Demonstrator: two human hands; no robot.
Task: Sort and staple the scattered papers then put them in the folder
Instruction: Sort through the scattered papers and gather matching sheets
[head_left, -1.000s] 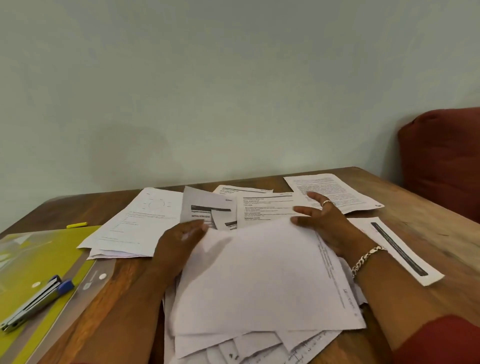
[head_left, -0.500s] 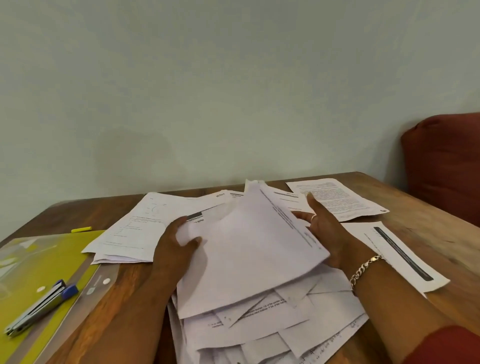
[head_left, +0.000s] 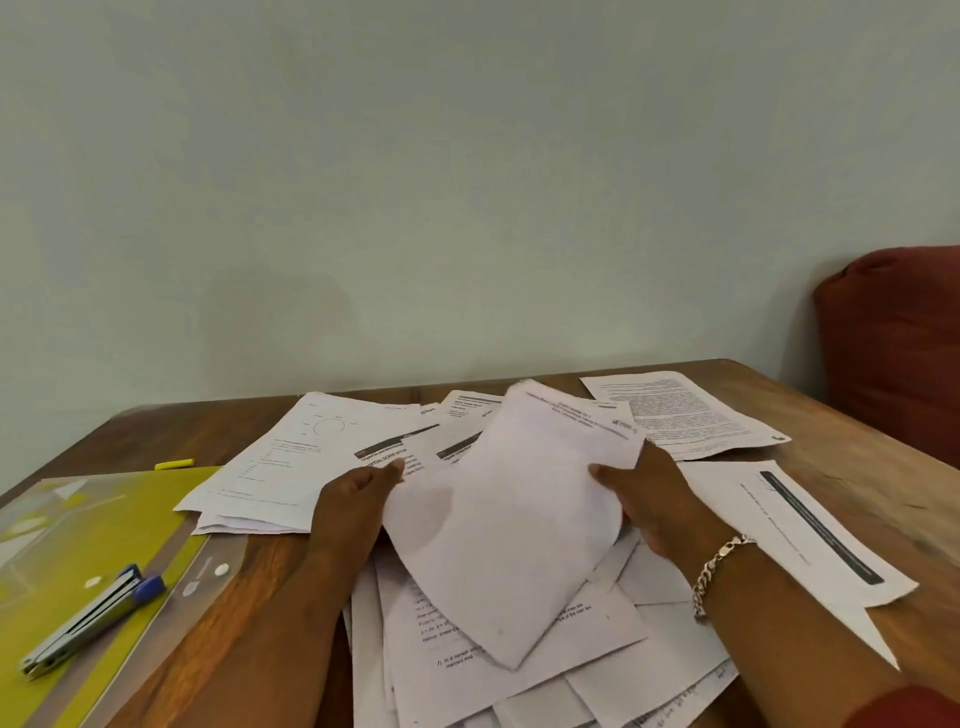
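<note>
I've got a sheet raised off the pile, left hand pinching its left edge, right hand curled round the right edge. It's thin, limp paper, bowing in the middle, so a hard tug could crease or tear it. The loose, slick sheets below could slide off the wooden worktop. Glossy yellow folder sits far left with the stapler on it.

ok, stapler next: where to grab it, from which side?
Judging by its pose, grip the stapler across its long sides at mid-body, from above. It lies flat on the yellow folder, blue end toward the papers, nothing crowding either side.
</note>
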